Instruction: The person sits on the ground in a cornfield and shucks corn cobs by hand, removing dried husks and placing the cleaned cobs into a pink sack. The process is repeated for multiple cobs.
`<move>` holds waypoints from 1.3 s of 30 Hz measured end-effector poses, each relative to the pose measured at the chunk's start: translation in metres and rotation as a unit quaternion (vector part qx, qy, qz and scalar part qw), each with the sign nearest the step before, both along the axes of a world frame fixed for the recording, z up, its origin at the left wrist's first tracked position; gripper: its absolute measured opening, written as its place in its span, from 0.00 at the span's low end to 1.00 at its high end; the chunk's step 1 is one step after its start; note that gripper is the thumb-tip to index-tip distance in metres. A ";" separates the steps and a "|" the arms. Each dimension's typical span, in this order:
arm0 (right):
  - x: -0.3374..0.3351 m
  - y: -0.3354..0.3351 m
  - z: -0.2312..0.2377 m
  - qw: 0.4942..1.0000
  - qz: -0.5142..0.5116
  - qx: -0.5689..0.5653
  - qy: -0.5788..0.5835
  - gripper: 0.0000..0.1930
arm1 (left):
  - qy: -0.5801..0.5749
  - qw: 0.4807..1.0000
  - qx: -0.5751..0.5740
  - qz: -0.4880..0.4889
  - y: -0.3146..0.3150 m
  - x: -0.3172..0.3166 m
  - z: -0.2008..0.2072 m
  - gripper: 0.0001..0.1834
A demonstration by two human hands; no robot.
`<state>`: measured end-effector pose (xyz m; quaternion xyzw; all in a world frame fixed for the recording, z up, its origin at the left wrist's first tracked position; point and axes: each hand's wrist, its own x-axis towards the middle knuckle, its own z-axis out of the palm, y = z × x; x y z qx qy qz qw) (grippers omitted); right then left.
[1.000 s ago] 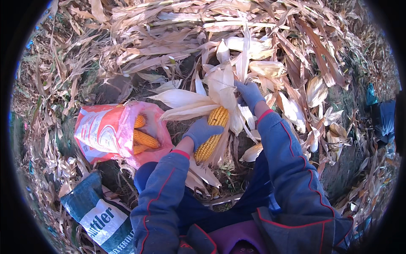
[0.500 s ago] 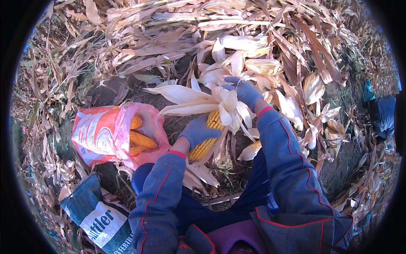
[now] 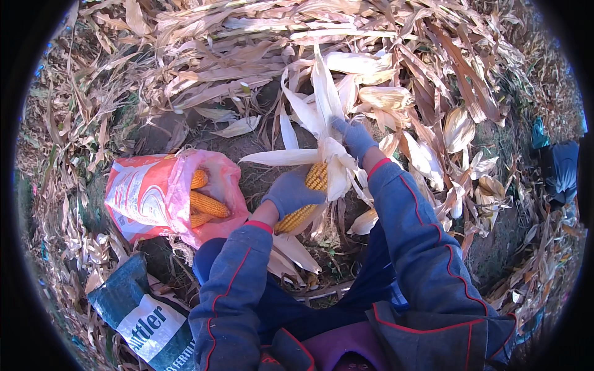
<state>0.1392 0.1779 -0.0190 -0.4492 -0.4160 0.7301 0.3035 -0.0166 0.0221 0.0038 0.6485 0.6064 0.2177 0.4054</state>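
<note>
My left hand, in a grey-blue glove, is wrapped round a yellow corn cob. The cob lies slantwise, its upper end still joined to pale dry husk leaves that are folded back and fanned out. My right hand, gloved alike, is closed on the husk at the cob's upper end. Left of the cob, a red and pink woven sack lies on its side with its mouth towards me, and several bare corn cobs show inside it.
A dark green sack lies at the lower left. Unopened ears in husk and loose husks lie beyond and right of my hands. A thick layer of dry corn stalks covers the far ground. Something dark blue sits at the far right.
My right hand has moved slightly down and left with the husk. One long husk leaf now points upward, away from me, instead of lying leftward. My left hand keeps its hold on the cob.
</note>
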 end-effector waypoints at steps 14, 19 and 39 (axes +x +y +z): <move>-0.023 -0.030 0.033 0.994 -0.085 -0.008 0.066 0.13 | 0.114 0.989 0.065 0.069 -0.004 -0.006 -0.041 0.25; -0.027 -0.026 0.041 0.975 -0.174 -0.053 0.130 0.12 | 0.051 0.994 0.046 0.087 -0.019 -0.015 -0.024 0.24; 0.024 0.039 0.016 0.872 -0.166 0.363 -0.283 0.18 | -0.562 0.746 -0.226 0.277 -0.010 0.009 0.021 0.22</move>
